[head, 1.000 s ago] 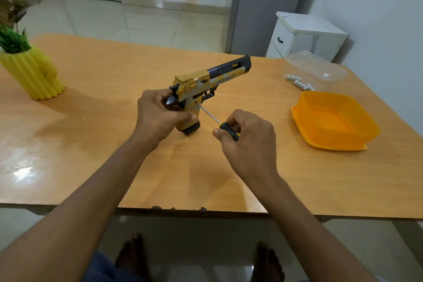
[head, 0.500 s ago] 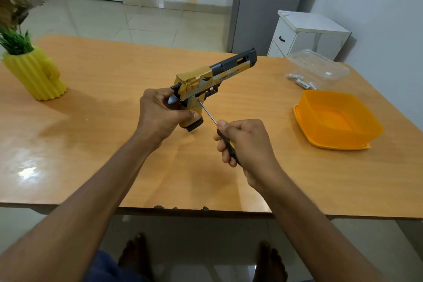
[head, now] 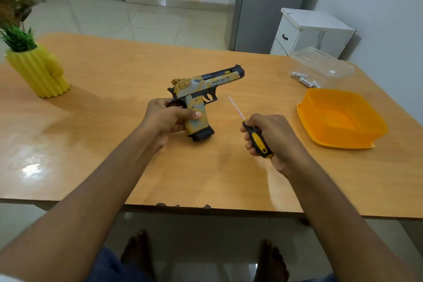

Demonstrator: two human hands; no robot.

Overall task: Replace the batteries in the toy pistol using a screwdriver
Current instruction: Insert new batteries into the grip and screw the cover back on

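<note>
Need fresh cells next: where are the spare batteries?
In the head view, the batteries lie at the table's far right, beside the clear container, beyond the orange tub.

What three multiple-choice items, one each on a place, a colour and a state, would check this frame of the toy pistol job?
1. Where are the loose batteries?
A. inside the orange tub
B. on the table beside the clear container
C. in the left hand

2. What colour is the plant pot?
A. yellow
B. white
C. blue

3. What is the screwdriver tip doing?
A. seated in the toy pistol
B. lying on the table
C. held in the air, clear of the pistol

Answers:
1 B: they lie by the clear container, behind the orange tub.
2 A: its ribbed body is yellow.
3 C: the right hand grips it apart from the toy pistol, which the left hand holds.
</note>
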